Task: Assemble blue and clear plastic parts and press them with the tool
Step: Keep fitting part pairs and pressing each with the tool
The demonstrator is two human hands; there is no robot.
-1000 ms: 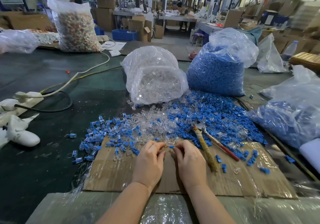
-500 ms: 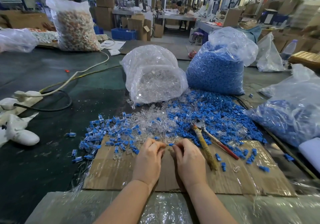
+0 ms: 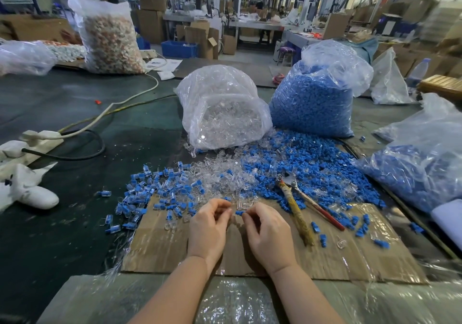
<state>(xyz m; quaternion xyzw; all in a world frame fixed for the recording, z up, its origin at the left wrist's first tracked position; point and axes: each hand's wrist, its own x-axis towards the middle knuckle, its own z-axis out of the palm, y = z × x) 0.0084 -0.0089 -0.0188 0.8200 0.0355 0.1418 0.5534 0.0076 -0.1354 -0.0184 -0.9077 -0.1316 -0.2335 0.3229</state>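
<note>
No writing or brand can be read anywhere. The right hand (image 3: 268,233) is knuckles-up over the cardboard sheet (image 3: 350,256), fingers curled, thumb and forefinger pinching a small blue part (image 3: 239,213) at their tips. The left hand (image 3: 208,226) faces it just beside, fingers curled in a narrow pinch; what it grips is too small and blurred to tell, perhaps a clear piece. The blue part sits between the two hands' fingertips. Just right of the right hand lies the pressing tool (image 3: 298,213), its handles on the cardboard and its head among the loose blue parts (image 3: 307,171). Beyond the hands spread loose clear parts (image 3: 225,176); to the left lie assembled pieces (image 3: 152,191). Farther back stand a bag of clear parts (image 3: 222,113) and a bag of blue parts (image 3: 315,103)
</note>
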